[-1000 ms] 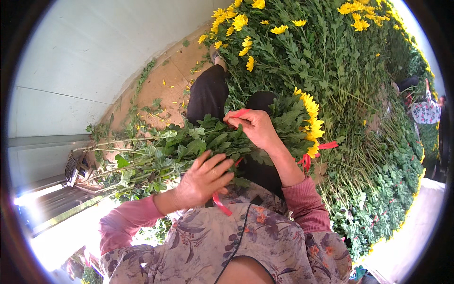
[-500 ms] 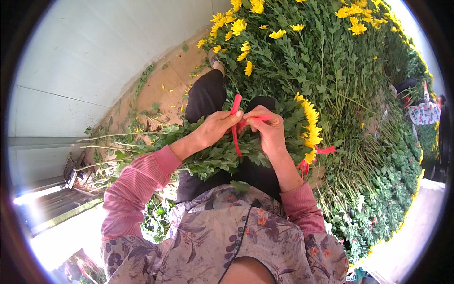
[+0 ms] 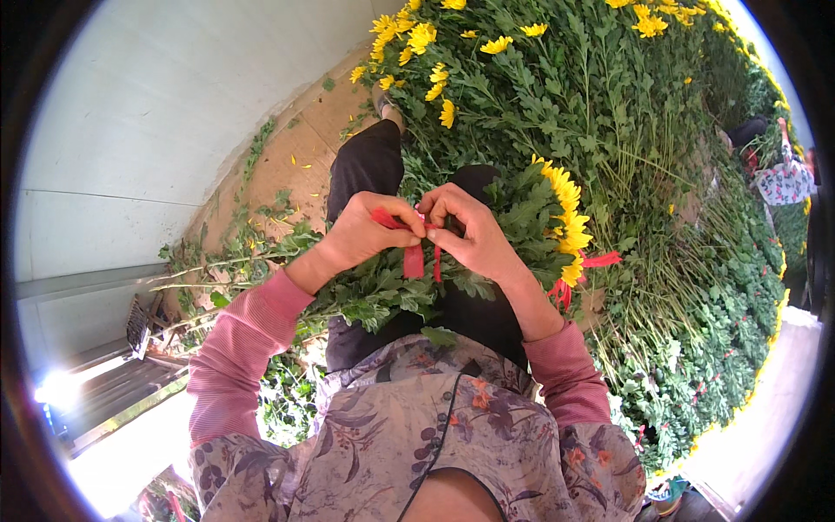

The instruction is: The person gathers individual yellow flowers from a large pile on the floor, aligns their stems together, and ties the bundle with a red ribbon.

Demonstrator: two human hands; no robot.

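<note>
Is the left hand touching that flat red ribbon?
Touching: the head view shows the left hand pinching the flat red ribbon between thumb and forefinger.

Cannot see the middle of the red ribbon (image 3: 413, 263), covered by the fingertips of the left hand (image 3: 370, 233) and right hand (image 3: 468, 230). Cannot follow the strands down into the leaves of the bunch of yellow flowers (image 3: 570, 228). Cannot make out the distant person (image 3: 783, 183) clearly, too small and warped near the rim. Cannot identify the container (image 3: 668, 492), cropped at lower right, nor see the whole floral shirt (image 3: 348, 444), cut off below.
</note>
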